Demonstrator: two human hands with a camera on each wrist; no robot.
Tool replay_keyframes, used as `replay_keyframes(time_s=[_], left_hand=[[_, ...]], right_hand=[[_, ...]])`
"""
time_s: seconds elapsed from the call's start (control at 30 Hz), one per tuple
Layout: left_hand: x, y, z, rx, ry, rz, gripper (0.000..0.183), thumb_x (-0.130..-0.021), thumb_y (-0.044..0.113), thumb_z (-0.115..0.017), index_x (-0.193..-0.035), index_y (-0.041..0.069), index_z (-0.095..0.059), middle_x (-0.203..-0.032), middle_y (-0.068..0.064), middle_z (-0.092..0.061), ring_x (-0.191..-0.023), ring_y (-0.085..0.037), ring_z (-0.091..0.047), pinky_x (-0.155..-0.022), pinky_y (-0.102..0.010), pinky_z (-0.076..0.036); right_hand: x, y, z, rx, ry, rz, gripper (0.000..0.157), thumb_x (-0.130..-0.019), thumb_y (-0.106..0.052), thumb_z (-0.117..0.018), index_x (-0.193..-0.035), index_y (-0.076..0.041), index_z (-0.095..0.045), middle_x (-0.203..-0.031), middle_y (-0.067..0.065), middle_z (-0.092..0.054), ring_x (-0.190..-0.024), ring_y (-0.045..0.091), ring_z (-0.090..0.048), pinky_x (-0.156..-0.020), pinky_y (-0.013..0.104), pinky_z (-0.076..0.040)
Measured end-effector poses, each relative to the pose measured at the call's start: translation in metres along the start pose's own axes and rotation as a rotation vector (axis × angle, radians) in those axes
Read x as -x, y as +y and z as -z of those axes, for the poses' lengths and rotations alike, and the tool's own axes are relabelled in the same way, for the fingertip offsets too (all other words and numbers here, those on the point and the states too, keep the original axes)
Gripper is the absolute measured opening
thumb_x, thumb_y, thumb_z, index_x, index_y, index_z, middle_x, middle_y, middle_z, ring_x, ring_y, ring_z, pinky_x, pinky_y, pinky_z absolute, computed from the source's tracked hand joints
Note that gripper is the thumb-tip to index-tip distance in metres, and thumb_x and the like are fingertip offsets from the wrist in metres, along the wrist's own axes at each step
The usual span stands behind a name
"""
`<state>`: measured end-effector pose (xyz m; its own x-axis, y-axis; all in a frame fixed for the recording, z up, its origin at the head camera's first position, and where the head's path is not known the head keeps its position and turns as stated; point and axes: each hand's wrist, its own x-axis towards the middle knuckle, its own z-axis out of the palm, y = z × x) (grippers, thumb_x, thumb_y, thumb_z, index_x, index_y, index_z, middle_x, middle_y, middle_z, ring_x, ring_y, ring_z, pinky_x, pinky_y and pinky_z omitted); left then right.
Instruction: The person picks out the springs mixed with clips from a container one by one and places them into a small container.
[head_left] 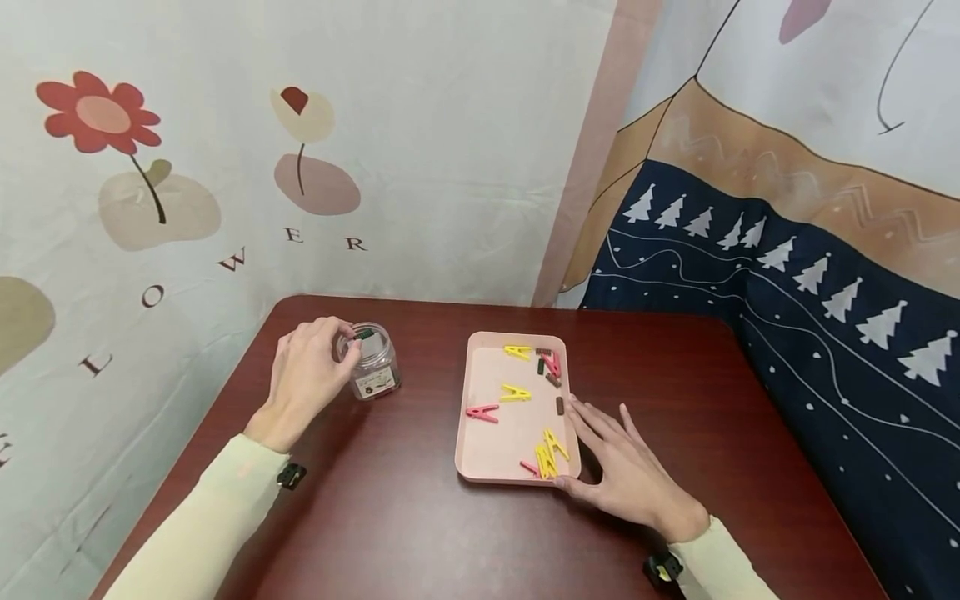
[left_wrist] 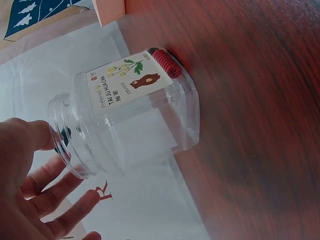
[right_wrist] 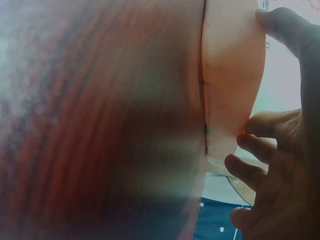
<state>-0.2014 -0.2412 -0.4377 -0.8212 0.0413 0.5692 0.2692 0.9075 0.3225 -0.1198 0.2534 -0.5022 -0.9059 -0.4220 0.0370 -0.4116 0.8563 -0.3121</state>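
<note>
My left hand is at the mouth of a clear plastic jar, pinching a small dark green piece between thumb and finger. The jar stands upright and carries a label with a bear on it. At its bottom lies a red ribbed coil. My right hand rests against a pink tray, fingers along the right rim and thumb by the near right corner. Yellow clothespins, red clothespins and several small dark pieces lie in the tray.
Jar and tray stand apart on a dark red wooden table, the jar to the left. A pale curtain with flower prints hangs behind the table. Dark blue cloth with white trees hangs along the right side.
</note>
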Motion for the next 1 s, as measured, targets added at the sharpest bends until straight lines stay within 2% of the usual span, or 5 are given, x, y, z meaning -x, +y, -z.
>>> replay_keyframes(time_s=[0.17,0.3,0.83,1.0], left_hand=[[-0.0007,0.0005,0.0011,0.003,-0.017,0.025,0.029,-0.102,0.018,-0.082,-0.128,0.006,-0.075,-0.106,-0.021,-0.082,-0.104,-0.047,-0.074,-0.102,-0.073,-0.053],[-0.0006,0.0008,0.0006,0.001,-0.036,0.033,0.041,-0.103,0.019,-0.082,-0.140,0.006,-0.072,-0.120,-0.026,-0.083,-0.111,-0.049,-0.075,-0.105,-0.073,-0.053],[-0.0053,0.0046,-0.0059,-0.006,-0.025,-0.018,0.028,-0.103,0.018,-0.081,-0.129,0.008,-0.078,-0.113,-0.022,-0.083,-0.105,-0.046,-0.075,-0.100,-0.073,-0.054],[-0.0081,0.0086,-0.0080,0.020,-0.012,-0.037,0.027,-0.103,0.018,-0.082,-0.128,0.010,-0.079,-0.114,-0.018,-0.084,-0.104,-0.043,-0.074,-0.103,-0.071,-0.052]], right_hand=[[-0.0004,-0.0006,-0.0004,-0.007,0.009,0.000,0.115,-0.094,-0.085,-0.076,-0.185,-0.026,-0.035,-0.192,0.000,-0.037,-0.174,0.033,-0.045,-0.142,0.082,-0.017],[0.0005,-0.0008,-0.0011,-0.013,0.002,-0.007,0.115,-0.095,-0.085,-0.075,-0.185,-0.026,-0.035,-0.191,0.002,-0.039,-0.175,0.033,-0.044,-0.142,0.082,-0.017],[0.0008,-0.0007,-0.0007,-0.001,0.009,-0.008,0.115,-0.095,-0.084,-0.076,-0.184,-0.025,-0.036,-0.191,0.004,-0.040,-0.173,0.034,-0.046,-0.141,0.082,-0.019],[0.0001,-0.0005,-0.0011,-0.003,0.020,-0.003,0.115,-0.095,-0.085,-0.076,-0.184,-0.024,-0.037,-0.190,0.005,-0.041,-0.173,0.036,-0.047,-0.140,0.084,-0.019]])
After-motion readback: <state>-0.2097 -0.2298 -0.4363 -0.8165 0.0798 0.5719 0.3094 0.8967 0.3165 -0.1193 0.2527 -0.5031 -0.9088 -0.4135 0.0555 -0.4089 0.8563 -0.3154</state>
